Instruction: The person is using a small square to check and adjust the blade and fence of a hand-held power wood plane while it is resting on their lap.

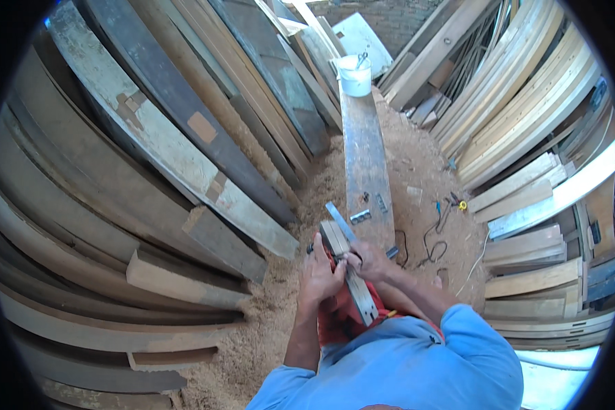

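In front of my body an electric hand planer (pixel 362 301) is turned with its long grey sole facing up. My left hand (pixel 319 273) is wrapped round its side, next to a black knob. Over the middle of the sole lies my right hand (pixel 367 261), its fingers closed on a flat metal strip (pixel 339 220) that sticks out beyond it along the planer's side. Those fingertips partly hide the slot area of the sole. Just ahead, a bare plank (pixel 367 150) carries a small grooved metal piece (pixel 361 216) and other small dark parts (pixel 380 202).
At the plank's far end stands a white bucket (pixel 355 76) with a tool in it. Thick boards (pixel 164 150) lean along the left; stacked timber (pixel 512 89) lines the right. Dark cables (pixel 432 239) and a yellow item (pixel 462 205) lie on the shaving-covered floor.
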A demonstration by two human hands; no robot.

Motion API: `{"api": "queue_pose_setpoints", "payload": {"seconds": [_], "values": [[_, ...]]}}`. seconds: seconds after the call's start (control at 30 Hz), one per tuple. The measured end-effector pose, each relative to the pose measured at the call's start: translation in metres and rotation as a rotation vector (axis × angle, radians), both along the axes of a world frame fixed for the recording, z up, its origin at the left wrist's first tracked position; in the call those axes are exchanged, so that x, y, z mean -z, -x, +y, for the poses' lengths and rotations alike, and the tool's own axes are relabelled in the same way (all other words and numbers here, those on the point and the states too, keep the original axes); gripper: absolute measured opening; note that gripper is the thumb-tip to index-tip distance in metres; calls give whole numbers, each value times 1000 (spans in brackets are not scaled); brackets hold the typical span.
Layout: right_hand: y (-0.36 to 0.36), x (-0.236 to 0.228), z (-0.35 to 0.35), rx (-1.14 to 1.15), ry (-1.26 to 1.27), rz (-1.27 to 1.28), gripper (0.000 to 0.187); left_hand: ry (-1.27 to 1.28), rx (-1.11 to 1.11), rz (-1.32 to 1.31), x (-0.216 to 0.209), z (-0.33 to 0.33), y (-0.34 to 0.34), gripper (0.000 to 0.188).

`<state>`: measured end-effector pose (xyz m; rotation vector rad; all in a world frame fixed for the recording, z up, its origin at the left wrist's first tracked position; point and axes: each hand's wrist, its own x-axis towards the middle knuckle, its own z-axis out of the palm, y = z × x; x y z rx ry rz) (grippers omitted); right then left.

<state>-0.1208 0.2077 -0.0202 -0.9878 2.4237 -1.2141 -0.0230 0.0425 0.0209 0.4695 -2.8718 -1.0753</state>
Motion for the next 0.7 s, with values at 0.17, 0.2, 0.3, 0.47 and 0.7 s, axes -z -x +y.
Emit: {"api": "queue_pose_setpoints", "payload": {"seconds": [0.17, 0.2, 0.3, 0.47, 0.7], "values": [[-8, -4, 1, 78, -71, -162, 31, 58, -17, 0, -1, 4, -2, 94], [-7, -6, 0, 83, -102, -155, 31, 60, -16, 19, -2, 3, -2, 93], [-8, 6, 2, 169, -86, -131, 33, 38, -13, 32, -1, 6, 2, 92], [-12, 10, 2, 229, -70, -151, 34, 21, 5, 32, 0, 4, 1, 90], [-15, 31, 1, 295, 33, -212, 32, 33, 29, 45, 6, 1, 0, 91]]}}
